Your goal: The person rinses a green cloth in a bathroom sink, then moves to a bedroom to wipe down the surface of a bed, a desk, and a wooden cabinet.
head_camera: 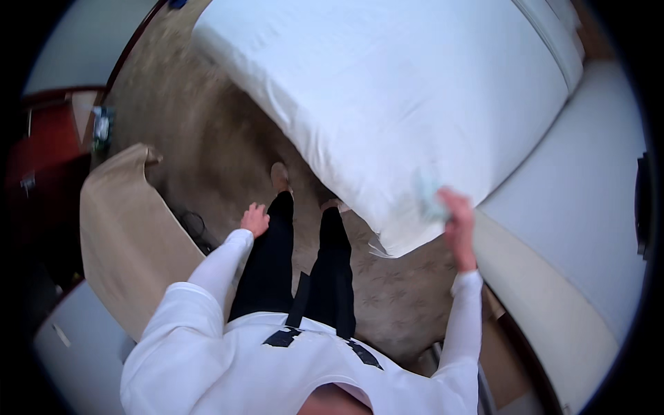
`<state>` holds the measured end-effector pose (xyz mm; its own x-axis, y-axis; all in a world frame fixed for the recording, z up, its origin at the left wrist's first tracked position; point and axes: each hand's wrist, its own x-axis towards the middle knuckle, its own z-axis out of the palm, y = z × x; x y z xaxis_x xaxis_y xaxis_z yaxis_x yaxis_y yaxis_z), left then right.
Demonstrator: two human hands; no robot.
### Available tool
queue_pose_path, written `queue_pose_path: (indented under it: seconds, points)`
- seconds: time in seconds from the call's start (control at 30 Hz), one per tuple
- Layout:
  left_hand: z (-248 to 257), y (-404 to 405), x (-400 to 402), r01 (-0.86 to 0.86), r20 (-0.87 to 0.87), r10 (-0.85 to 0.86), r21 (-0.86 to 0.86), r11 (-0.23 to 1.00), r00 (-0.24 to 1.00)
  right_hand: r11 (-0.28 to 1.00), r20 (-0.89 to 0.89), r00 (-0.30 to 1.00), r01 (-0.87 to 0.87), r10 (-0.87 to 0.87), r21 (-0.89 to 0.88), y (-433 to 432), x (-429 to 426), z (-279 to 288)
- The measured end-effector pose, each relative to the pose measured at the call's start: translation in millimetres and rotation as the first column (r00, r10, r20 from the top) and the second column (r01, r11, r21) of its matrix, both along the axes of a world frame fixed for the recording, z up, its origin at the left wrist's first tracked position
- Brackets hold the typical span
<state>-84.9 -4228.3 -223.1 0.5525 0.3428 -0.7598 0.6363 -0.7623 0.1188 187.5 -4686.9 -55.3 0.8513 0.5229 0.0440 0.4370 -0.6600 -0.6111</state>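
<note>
My right hand (457, 220) is at the near corner of a bed, blurred, with its fingers closed on a pale green cloth-like thing (431, 194). That thing lies over the white bed sheet (384, 104), which covers the mattress and hangs over its edge. At the near corner the sheet's lower edge sticks out loosely. My left hand (255, 220) hangs beside my left thigh, away from the bed, with its fingers bent; nothing shows in it, though its palm is hidden.
A patterned brown carpet (394, 290) runs beneath my feet. To the left stand a tan covered piece of furniture (135, 244), a dark cable (194, 223) and a red cabinet (46, 140). A pale wall (586, 171) borders the bed on the right.
</note>
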Motion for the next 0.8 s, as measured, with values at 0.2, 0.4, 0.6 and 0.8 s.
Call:
queue_pose_path:
  seconds: [0.2,0.4,0.6,0.8]
  points:
    - [-3.1,-18.3,-38.5,-0.223,0.201,0.289,-0.294,0.929,0.936,0.840,0.072,0.838,0.543,-0.541,-0.009,49.3,145.3,-81.2]
    - [4.5,-24.4,-158.1,-0.379,0.255,0.511,-0.426,0.822,0.821,0.982,0.268,0.962,0.002,0.050,-0.188,222.5,-141.2,-166.1]
    - [-10.0,-36.1,-208.3,-0.434,0.264,0.623,-0.522,0.734,0.737,0.943,-0.569,0.823,-0.197,0.011,-0.267,182.5,-243.9,-174.5]
    - [-33.3,-21.9,-276.8,-0.594,0.256,0.675,-0.331,0.734,0.692,0.880,0.027,0.937,-0.317,0.349,-0.354,241.4,-224.7,-73.1]
